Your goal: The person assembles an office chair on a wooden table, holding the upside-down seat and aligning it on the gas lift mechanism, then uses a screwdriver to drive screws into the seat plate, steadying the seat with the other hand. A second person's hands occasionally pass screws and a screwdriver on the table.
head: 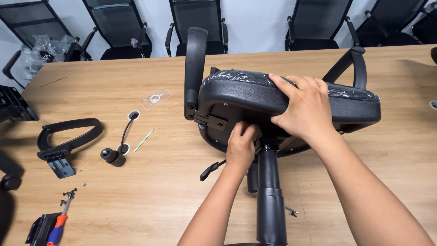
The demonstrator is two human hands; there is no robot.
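Observation:
A black office-chair seat (246,98), wrapped in clear plastic, lies tipped on its side on the wooden table (136,200). Its armrests (195,64) stick up, and the black gas-lift column (269,191) points toward me. My right hand (305,107) grips the padded edge of the seat from above. Under the seat, my left hand (241,146) has its fingers curled at the mechanism plate near the column's top; whether it holds anything is hidden. A black lever (210,170) juts out below the left hand.
A loose black armrest with bracket (63,141) lies at the left. Near it are a black knob with cable (114,156), a green stick (144,140), a clear plastic bag (154,98) and a red-and-blue screwdriver (59,225). Black chairs (118,32) line the far wall.

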